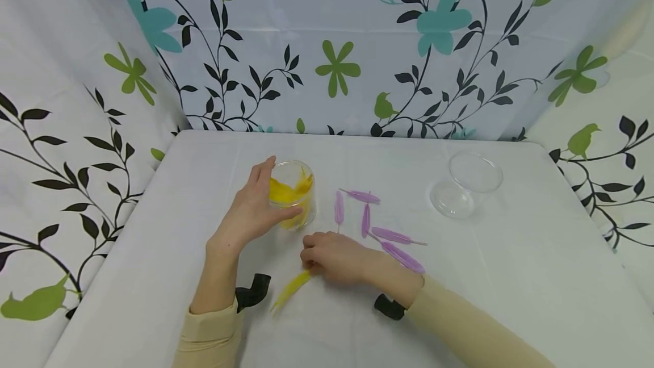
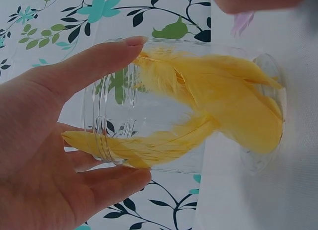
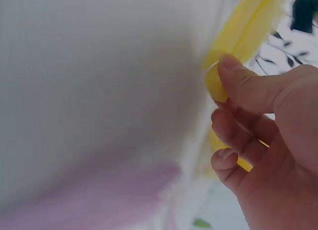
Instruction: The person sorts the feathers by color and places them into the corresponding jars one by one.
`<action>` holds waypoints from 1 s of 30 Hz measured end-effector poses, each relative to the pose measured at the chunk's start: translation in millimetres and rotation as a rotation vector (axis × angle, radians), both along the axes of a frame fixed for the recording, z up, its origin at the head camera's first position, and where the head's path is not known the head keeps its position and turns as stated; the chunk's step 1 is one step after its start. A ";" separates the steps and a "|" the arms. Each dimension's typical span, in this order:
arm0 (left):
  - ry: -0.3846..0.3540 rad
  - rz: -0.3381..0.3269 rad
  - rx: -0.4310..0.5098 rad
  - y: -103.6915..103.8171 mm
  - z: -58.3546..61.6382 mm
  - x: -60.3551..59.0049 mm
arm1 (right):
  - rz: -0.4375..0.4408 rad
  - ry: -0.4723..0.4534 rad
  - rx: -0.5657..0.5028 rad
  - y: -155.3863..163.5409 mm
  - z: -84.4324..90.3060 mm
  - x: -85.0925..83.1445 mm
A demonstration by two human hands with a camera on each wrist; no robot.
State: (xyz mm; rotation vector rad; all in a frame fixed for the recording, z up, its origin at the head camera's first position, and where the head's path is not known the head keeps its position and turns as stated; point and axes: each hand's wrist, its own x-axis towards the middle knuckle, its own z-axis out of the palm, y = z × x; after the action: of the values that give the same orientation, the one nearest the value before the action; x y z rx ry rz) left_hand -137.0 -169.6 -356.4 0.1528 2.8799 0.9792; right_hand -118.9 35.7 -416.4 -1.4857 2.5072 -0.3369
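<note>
My left hand [image 1: 250, 209] grips a clear jar [image 1: 292, 170] near its rim, thumb on one side and fingers on the other. Soft yellow feathers [image 2: 248, 101] lie inside, and one reaches up toward the jar's mouth in the left wrist view. In front of the jar, my right hand [image 1: 337, 257] is low over the table. A yellow feather [image 1: 292, 289] is pinched between its thumb and fingertips, with the rest of the feather trailing toward the front left. The right wrist view shows that same feather [image 3: 248, 26] rising from the thumb tip [image 3: 231, 63].
Several purple feathers [image 1: 393, 235] lie scattered on the white table [image 1: 511, 288], right of the jar and close by my right forearm. A second clear jar [image 1: 475, 172] stands at the back right. Patterned curtains [image 1: 337, 33] enclose the table's back and sides.
</note>
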 end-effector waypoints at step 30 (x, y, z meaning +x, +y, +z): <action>-0.011 -0.003 0.008 0.6 -0.9 -0.9 | -0.254 0.611 0.088 5.3 117.1 -55.2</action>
State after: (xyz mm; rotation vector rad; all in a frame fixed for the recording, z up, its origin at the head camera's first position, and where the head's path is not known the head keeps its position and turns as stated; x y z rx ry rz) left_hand -137.9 -169.0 -357.2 0.1513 2.8650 0.9884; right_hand -174.1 41.0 -299.4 -1.3909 3.1396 0.2324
